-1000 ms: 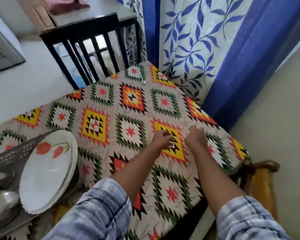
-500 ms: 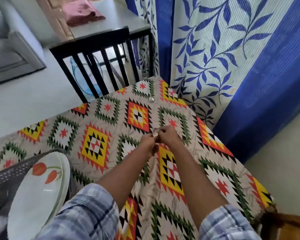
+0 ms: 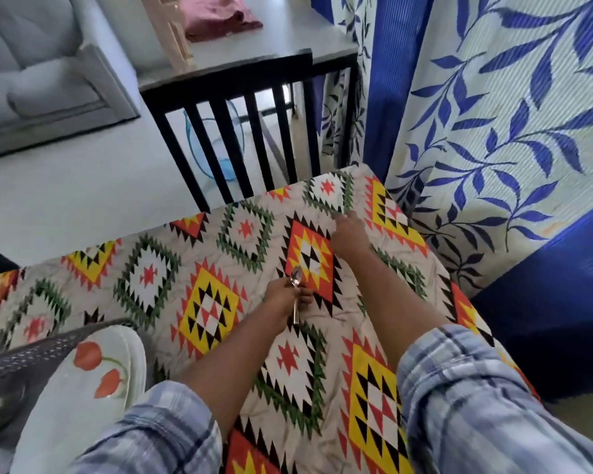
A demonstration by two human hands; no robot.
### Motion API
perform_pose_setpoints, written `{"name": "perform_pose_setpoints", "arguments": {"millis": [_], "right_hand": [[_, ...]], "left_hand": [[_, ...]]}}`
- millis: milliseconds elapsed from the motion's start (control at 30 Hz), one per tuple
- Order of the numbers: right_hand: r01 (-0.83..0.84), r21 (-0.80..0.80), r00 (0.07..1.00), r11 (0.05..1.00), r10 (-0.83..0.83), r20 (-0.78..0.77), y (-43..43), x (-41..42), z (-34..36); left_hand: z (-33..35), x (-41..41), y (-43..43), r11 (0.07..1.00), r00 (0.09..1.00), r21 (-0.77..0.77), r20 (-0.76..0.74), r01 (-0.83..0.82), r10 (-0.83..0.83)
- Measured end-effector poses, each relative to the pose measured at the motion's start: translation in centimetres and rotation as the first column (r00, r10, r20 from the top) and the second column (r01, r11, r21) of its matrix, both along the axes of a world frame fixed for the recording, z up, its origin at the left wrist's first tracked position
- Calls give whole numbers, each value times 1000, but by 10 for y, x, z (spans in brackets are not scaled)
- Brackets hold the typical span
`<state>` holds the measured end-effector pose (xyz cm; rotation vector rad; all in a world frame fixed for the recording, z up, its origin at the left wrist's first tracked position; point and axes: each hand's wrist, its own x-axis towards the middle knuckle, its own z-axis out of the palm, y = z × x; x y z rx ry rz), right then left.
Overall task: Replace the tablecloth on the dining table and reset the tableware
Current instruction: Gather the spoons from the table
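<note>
Tablecloth: soft, light, spread over the tabletop to its far corner — wrinkles if dragged.
Basket: grey, perforated, near left on the cloth.
Plates: tulip-printed, leaning in the basket; smooth, breakable, best lifted by the rim.
Right hand: low at the far corner of the cloth; grip blurred, cannot tell.
Left hand: grip curled round the spoon by its handle.
Spoon: steel, stiff, light, slick — bowl up, above mid-cloth; mid-handle hold suits.
</note>
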<state>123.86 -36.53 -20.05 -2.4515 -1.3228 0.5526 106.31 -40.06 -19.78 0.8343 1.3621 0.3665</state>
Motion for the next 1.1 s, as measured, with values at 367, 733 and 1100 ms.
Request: {"name": "perform_pose_setpoints", "arguments": {"millis": [367,733,1100], "right_hand": [[-13,89,986,996,-2,166,-9,-25,-17],[-131,177,991,975,135,-11,-70,-81,16],[-152,378,853,913,314,-416,-63,-291,102]], "left_hand": [[-2,-5,-4,1000,999,-13,35,-15,15],[41,-53,-24,973,963,-17,139,-232,232],[111,-220,-36,911,928,212,198,-354,315]]}}
